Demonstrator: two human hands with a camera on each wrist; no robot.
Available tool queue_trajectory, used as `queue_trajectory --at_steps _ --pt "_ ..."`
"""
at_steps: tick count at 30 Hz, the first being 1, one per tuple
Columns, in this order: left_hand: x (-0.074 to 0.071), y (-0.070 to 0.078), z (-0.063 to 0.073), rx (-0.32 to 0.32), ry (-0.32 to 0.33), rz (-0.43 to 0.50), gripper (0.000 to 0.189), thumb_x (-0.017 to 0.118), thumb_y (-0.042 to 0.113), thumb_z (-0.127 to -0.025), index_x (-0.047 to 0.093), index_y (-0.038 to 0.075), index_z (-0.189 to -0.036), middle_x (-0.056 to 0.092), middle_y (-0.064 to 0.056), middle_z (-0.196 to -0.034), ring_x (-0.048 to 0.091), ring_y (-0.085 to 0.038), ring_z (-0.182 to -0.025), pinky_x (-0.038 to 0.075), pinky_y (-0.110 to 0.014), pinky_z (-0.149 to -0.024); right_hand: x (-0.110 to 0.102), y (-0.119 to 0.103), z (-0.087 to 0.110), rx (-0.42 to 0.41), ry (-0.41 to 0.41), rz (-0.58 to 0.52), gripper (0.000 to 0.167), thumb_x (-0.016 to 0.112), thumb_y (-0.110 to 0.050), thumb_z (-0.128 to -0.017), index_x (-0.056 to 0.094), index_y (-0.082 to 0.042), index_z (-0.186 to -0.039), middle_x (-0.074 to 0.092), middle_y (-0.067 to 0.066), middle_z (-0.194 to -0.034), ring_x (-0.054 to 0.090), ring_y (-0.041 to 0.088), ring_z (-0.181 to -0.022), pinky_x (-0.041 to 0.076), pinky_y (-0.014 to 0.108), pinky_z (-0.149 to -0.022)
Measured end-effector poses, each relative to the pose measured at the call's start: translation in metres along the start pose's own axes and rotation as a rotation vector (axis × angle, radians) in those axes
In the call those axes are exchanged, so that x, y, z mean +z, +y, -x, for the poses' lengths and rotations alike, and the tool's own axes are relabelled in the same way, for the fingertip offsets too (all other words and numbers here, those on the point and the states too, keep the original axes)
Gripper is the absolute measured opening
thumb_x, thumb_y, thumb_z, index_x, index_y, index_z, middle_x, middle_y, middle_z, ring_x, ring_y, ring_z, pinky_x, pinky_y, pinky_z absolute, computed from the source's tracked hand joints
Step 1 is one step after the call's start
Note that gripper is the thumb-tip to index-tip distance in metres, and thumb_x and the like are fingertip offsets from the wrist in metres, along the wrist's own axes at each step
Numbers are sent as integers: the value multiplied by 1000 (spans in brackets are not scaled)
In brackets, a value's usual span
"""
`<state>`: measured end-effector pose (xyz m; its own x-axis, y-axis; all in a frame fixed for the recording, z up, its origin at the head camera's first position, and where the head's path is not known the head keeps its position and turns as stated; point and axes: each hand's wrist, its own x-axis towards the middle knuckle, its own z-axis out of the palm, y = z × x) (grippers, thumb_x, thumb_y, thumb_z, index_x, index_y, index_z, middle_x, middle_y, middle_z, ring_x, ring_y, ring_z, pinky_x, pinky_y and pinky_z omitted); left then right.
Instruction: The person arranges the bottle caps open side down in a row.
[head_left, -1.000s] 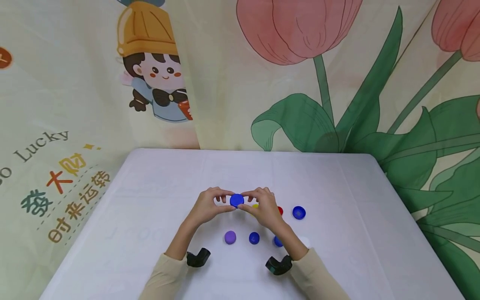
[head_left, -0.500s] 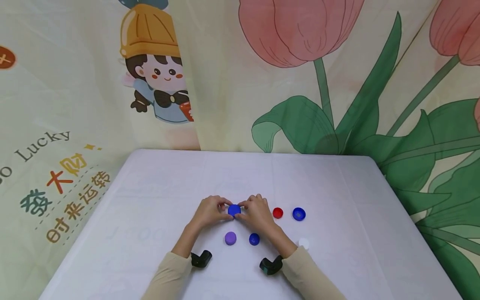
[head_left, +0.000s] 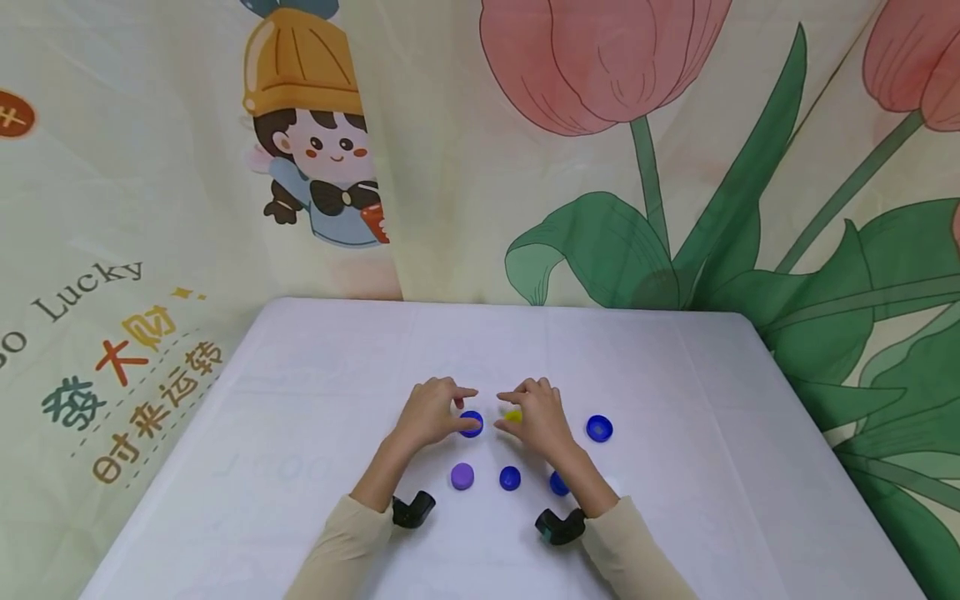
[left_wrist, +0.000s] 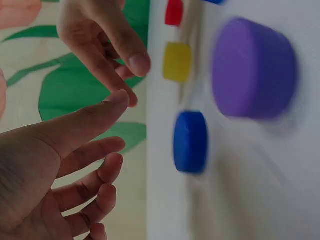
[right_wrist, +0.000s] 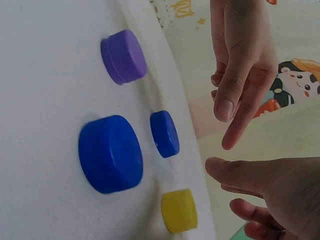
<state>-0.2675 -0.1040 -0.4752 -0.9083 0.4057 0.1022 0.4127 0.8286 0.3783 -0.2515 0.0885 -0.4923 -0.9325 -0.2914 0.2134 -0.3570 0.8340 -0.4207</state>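
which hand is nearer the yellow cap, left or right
Right: the right hand hovers close by the yellow cap, partly covering it in the head view; the left hand is farther off to the left, by a blue cap.

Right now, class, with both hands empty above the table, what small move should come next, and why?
Probably lower the right hand towards the yellow cap. In the head view, that cap shows between its parted thumb and forefinger, while the wrist views show both hands raised above the table, holding nothing.
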Motion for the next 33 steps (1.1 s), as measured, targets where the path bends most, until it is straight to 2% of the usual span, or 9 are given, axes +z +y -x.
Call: queue_trajectory --at_steps 5,8,13,19,23,27,33 --pt "4 24 -13 60 -22 -11 42 80 35 -69 71 15 -105 59 2 -75 48 -15 -71 36 -34 -65 -10 12 3 67 -8 16 39 81 -29 -70 72 -15 -105 58 5 -96 43 21 -86 32 35 -75" --pt "14 32 -20 55 -60 -57 42 81 35 -68 72 16 -104 56 5 -70 47 -14 -69 35 -32 -64 -9 18 6 77 -30 23 39 82 -29 -68 72 -15 -103 58 6 -95 43 21 -85 32 34 -73" --pt "30 37 -26 23 -96 -123 38 81 34 -67 74 17 -99 52 8 -65 47 -14 -68 35 -31 -64 -2 25 10 64 -39 48 36 83 -30 -67 74 -14 -98 58 4 -92 43 20 -84 31 34 -71" --pt "34 40 -26 56 -84 -137 29 80 30 -69 76 14 -92 51 6 -63 45 -15 -66 35 -31 -63 1 29 13 31 -6 28 32 82 -30 -68 74 -14 -95 57 2 -90 43 19 -83 30 34 -72" --pt "25 41 -18 103 -45 -92 29 79 32 -71 75 13 -93 50 7 -64 43 -13 -65 34 -29 -63 -7 28 19 -14 28 -43 32 81 -31 -69 74 -15 -95 56 1 -89 43 17 -82 31 34 -73" --pt "13 44 -9 174 35 1 31 77 34 -73 74 13 -95 53 6 -69 41 -10 -67 35 -26 -64 -23 27 26 -50 92 -156 32 81 -30 -69 73 -16 -97 57 1 -89 42 16 -82 31 35 -73" --pt "-7 53 6 258 178 186 30 78 30 -73 73 12 -97 54 3 -73 43 -11 -70 37 -25 -62 -48 20 37 -115 195 -255 33 81 -28 -70 73 -16 -100 56 -3 -87 41 12 -83 31 35 -74"
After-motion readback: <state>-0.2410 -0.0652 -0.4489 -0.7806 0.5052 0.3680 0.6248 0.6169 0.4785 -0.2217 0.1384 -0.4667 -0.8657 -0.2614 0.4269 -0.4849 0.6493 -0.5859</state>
